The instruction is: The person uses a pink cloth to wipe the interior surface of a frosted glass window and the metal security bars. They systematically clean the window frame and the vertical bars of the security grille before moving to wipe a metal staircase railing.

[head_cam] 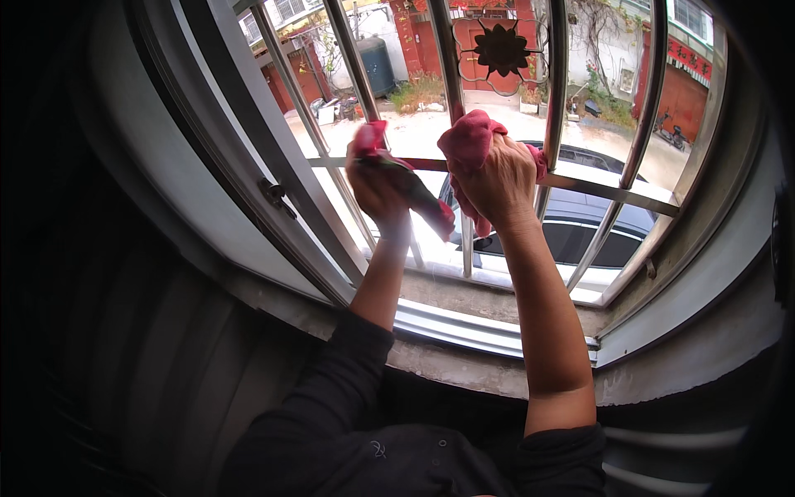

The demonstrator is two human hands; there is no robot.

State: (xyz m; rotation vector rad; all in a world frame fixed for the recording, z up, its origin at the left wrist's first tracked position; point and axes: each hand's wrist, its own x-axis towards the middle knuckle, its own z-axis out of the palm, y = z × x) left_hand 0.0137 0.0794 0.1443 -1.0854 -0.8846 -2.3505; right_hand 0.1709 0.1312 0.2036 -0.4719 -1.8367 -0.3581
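My right hand is closed on a crumpled red cloth, which lies against the horizontal bar of a metal window grille. To its left, my left hand grips another cloth, red and dark, beside an upright bar of the same grille. This hand and its cloth are blurred. Both arms reach out through the window opening. Above my right hand, a dark metal flower ornament sits between two upright bars.
A sliding window frame with a latch stands on the left. The metal window track and a worn sill run beneath my forearms. Outside, below the grille, is a parked car; a dark tank stands farther off.
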